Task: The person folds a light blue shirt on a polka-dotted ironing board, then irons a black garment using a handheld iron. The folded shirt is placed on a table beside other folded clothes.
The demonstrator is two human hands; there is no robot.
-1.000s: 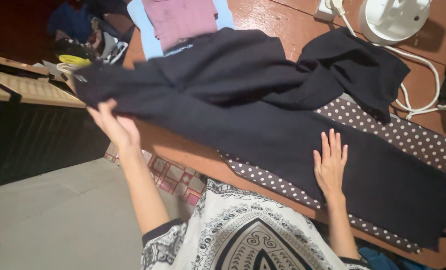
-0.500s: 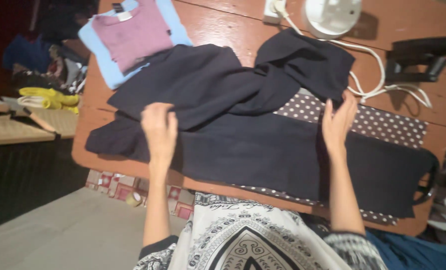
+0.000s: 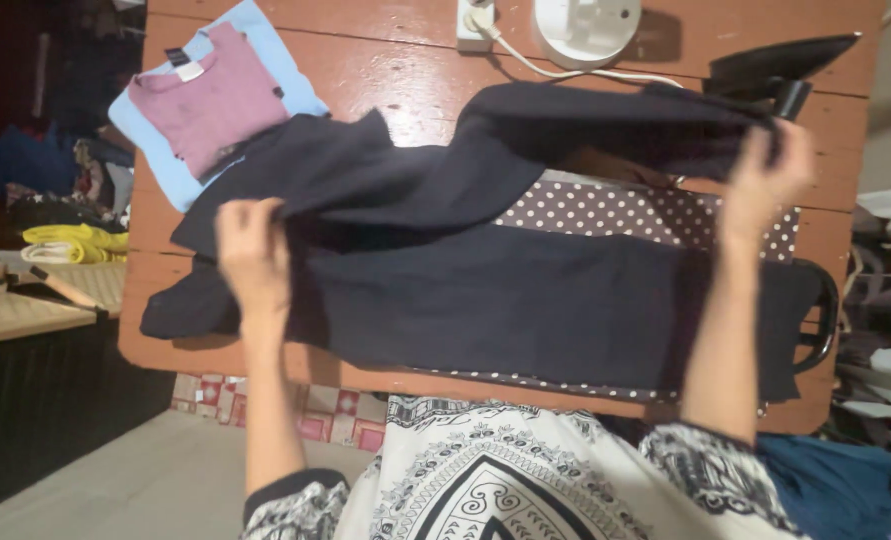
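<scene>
A large dark navy garment (image 3: pixel 485 290) lies spread over a brown polka-dot cloth (image 3: pixel 615 212) on a reddish wooden table (image 3: pixel 385 70). My left hand (image 3: pixel 253 250) grips an upper fold of the garment near its left side and lifts it. My right hand (image 3: pixel 770 175) pinches the far right end of the same upper layer, raised above the table. The lifted layer stretches between both hands, while the lower layer stays flat on the table.
A folded pink top (image 3: pixel 210 100) on a light blue one (image 3: pixel 170 170) sits at the table's far left. A white round appliance (image 3: pixel 585 25), a wall plug (image 3: pixel 473 20) with white cable and a dark iron (image 3: pixel 785 70) stand along the back. Yellow cloth (image 3: pixel 75 240) lies left.
Both hands have taken hold of the garment's upper layer and pulled it apart; the right hand moved right and up, the left hand rose slightly. The view shifted left.
</scene>
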